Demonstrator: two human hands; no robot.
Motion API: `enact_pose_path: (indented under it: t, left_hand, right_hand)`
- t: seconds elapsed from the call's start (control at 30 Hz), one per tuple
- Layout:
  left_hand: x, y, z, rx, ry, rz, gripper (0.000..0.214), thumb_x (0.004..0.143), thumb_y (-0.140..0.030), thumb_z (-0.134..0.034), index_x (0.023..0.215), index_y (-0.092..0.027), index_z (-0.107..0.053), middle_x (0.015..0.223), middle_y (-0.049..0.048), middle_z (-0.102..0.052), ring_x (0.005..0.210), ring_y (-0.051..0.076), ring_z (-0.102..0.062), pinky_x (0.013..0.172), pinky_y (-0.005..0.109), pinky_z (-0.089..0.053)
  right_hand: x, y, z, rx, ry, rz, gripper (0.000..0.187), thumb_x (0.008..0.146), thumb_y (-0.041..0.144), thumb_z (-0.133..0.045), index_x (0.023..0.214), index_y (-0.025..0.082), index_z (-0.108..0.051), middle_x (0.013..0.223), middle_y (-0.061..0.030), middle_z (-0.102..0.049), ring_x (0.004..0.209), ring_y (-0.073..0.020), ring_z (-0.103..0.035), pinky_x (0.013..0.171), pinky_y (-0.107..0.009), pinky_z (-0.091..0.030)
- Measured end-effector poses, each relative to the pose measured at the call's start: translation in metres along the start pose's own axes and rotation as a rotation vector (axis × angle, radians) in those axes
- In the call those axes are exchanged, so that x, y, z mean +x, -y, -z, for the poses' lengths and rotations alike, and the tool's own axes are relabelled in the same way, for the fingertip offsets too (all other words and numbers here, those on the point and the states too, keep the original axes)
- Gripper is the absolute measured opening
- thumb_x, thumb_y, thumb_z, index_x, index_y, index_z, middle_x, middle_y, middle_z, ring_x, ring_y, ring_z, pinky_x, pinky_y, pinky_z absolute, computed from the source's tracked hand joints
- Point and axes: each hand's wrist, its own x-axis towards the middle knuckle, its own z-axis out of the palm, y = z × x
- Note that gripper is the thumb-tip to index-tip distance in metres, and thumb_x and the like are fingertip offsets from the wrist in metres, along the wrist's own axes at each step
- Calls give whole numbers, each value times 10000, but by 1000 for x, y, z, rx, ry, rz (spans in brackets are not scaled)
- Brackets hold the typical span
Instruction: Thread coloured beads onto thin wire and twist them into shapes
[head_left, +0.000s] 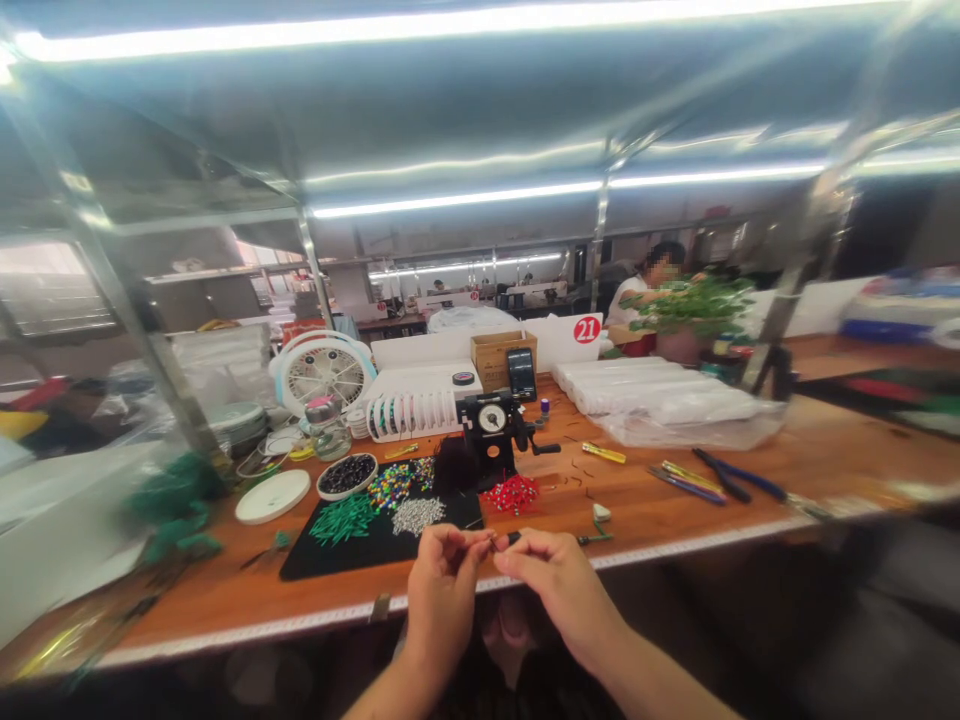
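Observation:
My left hand (444, 585) and my right hand (559, 575) meet at the table's front edge, fingertips pinched close together. Between them is something thin and small, too fine to name; a short dark piece (513, 538) shows at my right fingers. Beyond my right hand lies a green strand (598, 538) with a dark end. Left of my hands a black mat (315, 562) bears a pile of silver beads (418, 515), green tube-like pieces (343, 519) and multicoloured beads (390, 487). Small red pieces (512, 493) are heaped just behind my hands.
A black device with dial and crank (493, 420) stands behind the mat, beside white spools (412, 414). Left are a dish of black beads (347, 477), a white lid (273, 496) and a fan (327, 376). Pliers (739, 472) and wrapped white rolls (645, 395) lie right.

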Motion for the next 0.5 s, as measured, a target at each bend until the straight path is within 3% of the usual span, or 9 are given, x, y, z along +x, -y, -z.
enact_pose_path:
  t: [0.23,0.4,0.5]
  left_hand:
    - [-2,6,-1,155,70,-81,141,743,-253,-618,805,-220,-495,809,49,-692,821,215,-672,760,330,-523]
    - [6,-1,-4,275,129,-153,116,744,-231,-597,830,-219,-521,767,23,-659,768,194,-649,739,306,-501]
    - [10,-2,-6,265,184,-124,128,747,-239,-604,838,-220,-515,755,14,-650,755,187,-639,734,299,-489]
  right_hand:
    - [11,-9,3,-177,-62,145,271,719,405,-638,621,152,-626,521,26,-533,507,-117,-471,509,-235,-351]
    - [22,-10,12,-227,-128,263,295,700,439,-669,757,150,-658,726,-39,-645,701,-178,-566,632,-261,-422]
    - [27,-6,18,-234,-71,344,254,727,406,-649,786,163,-696,812,-45,-626,787,-186,-570,715,-275,-426]
